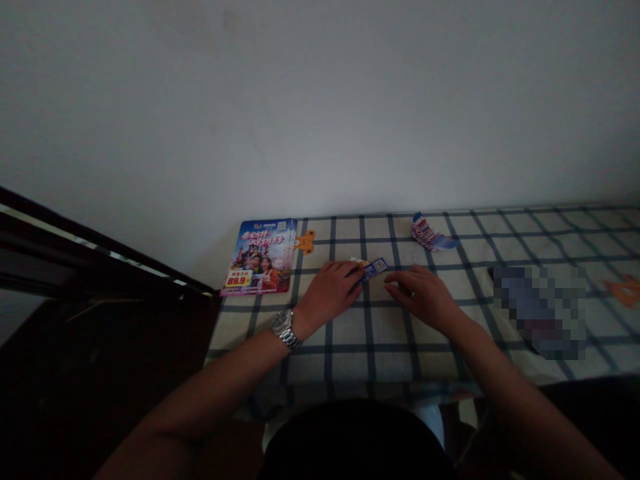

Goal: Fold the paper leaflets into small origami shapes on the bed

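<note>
My left hand (330, 292), wearing a metal watch (285, 328) on the wrist, is closed on a small blue printed paper piece (376, 267). A QR code shows on the end that sticks out past the fingers; the rest of the piece is hidden under the hand. Just right of the paper, my right hand (424, 293) hovers with thumb and fingertips slightly apart and nothing visible between them. Beyond it, near the wall, lies a curled heap of printed paper (431, 237) in blue, pink and white.
A checked cloth (345, 363) covers the table. At its left end lies a stack of colourful flyers (263, 257) marked 89.9. A blurred-out dark flat object (540, 313) is at the right. The white wall (350, 113) rises behind the table; dark furniture (100, 253) stands left.
</note>
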Motion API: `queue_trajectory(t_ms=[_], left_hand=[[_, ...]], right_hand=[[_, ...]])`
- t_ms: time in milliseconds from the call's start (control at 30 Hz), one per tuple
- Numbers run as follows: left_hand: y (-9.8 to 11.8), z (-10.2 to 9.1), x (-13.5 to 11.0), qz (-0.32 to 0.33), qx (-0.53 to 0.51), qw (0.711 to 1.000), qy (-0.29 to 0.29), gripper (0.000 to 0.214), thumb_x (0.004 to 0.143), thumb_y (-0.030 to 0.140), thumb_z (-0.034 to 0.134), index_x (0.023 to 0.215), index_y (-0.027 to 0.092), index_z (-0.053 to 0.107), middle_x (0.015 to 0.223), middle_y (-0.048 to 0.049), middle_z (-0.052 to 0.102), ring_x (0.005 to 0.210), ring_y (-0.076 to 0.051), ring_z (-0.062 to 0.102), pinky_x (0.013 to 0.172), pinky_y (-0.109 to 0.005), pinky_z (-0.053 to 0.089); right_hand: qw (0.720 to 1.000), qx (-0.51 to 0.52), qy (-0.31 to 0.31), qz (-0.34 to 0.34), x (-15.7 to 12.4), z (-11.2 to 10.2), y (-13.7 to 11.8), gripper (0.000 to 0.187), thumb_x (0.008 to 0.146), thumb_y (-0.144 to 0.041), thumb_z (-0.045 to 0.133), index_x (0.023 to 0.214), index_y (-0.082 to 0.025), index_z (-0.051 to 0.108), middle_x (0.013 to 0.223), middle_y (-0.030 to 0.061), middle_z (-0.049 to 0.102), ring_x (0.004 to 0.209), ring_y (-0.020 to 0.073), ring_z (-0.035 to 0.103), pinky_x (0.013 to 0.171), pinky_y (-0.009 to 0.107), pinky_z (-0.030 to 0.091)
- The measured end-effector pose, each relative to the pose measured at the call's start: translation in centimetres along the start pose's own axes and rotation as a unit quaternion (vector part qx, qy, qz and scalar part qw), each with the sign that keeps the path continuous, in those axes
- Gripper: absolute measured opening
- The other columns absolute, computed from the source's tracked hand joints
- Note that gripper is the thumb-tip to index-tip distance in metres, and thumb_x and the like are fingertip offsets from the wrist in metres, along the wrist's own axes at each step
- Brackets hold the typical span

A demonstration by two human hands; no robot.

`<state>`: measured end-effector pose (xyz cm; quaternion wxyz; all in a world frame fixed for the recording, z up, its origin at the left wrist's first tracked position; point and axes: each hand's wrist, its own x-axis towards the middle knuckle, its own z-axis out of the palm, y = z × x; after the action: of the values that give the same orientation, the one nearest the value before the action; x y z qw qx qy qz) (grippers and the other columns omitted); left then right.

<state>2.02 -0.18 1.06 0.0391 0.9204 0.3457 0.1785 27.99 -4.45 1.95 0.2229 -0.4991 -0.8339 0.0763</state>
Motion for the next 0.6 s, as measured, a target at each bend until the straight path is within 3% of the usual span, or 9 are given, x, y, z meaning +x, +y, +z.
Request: queue_trajectory(t_ms=[267,600], left_hand=[[-2.8,-1.2,-0.7,-0.025,0.007,1.000,0.000,0.034,0.099,0.024,0.064,0.133,0.023,0.065,0.136,-0.0079,0.065,0.121,-0.027,0.063,0.107,-0.046,0.050],[-4.1,-0.1,-1.4,-0.039,-0.027,0.998,0.048,0.036,0.099,0.028,0.068,0.134,0.021,0.066,0.138,-0.0075,0.068,0.120,-0.026,0.066,0.106,-0.045,0.053]], right_hand=[[0.998,-0.005,-0.015,-0.061,3.9,1.4,-0.7,0.015,0.103,-0.030,0.059,0.112,-0.021,0.068,0.094,0.0060,0.070,0.084,0.0222,0.064,0.076,0.035,0.050],[0.993,-0.015,0.001,-0.118,7.5,4.3,-0.5,0.024,0.099,-0.028,0.066,0.122,-0.022,0.068,0.119,0.0116,0.069,0.107,0.0297,0.062,0.093,0.046,0.055]])
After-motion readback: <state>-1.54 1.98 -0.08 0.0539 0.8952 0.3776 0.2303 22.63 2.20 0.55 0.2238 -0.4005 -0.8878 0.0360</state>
